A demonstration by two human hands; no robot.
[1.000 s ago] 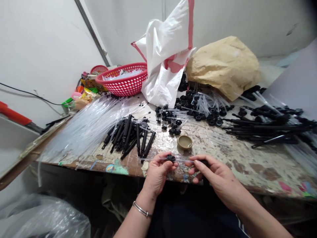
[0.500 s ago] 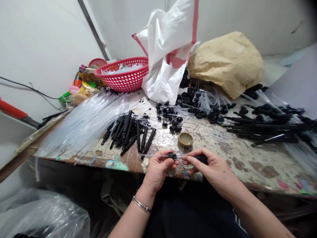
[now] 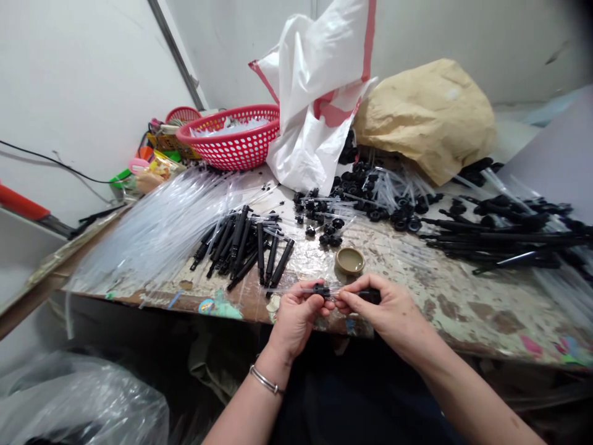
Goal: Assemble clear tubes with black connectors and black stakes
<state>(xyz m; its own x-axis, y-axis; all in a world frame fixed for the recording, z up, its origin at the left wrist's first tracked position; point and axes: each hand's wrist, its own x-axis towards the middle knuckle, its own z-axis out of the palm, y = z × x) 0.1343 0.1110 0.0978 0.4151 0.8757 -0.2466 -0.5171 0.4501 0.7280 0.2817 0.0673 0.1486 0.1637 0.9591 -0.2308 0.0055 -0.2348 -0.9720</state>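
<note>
Between the thumb and fingers of my left hand [image 3: 296,318] is a small black plastic fitting [image 3: 320,289]. A thin clear tube [image 3: 291,290] sticks out of it to the left. My right hand [image 3: 393,312] pinches clear tubing at the fitting's right side, close to the left fingertips. A black cylindrical piece [image 3: 369,295] also lies within the right hand, partly hidden by its fingers. Just beyond the hands stands a small brown bowl [image 3: 349,262] with liquid in it. Several black tubular parts [image 3: 238,241] lie to the left.
Long clear tubes [image 3: 143,228] cover the table's left side. Black fittings with tubes [image 3: 393,198] are heaped behind the bowl, near a white bag [image 3: 306,105] and a brown paper bag [image 3: 426,117]. A red basket [image 3: 231,145] stands back left; black rods [image 3: 500,238] lie right.
My right hand has moved left, bringing its fingertips closer to the black fitting, with less tubing showing between the hands. The left hand stays almost where it was.
</note>
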